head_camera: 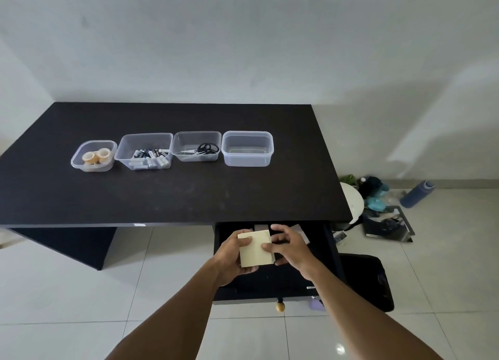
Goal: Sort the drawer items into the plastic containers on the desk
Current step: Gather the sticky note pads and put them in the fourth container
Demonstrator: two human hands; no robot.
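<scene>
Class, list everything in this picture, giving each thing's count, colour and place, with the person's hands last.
desk: one, black, against the wall
plastic containers: four, clear, in a row on the desk
tape rolls: about three, tan, leftmost container
batteries: many, black and silver, second container
scissors: one pair, black handles, third container
drawer: one, black, open under the desk
notepad: one, pale yellow, held above the drawer
bottle: one, blue, on the floor, right
left hand: one, gripping the notepad's left side
right hand: one, pinching its right edge

Both forearms extended forward. Pale pad (256, 250) gripped by left hand (231, 255), right edge pinched by right hand (291, 247), fingers curled.
</scene>
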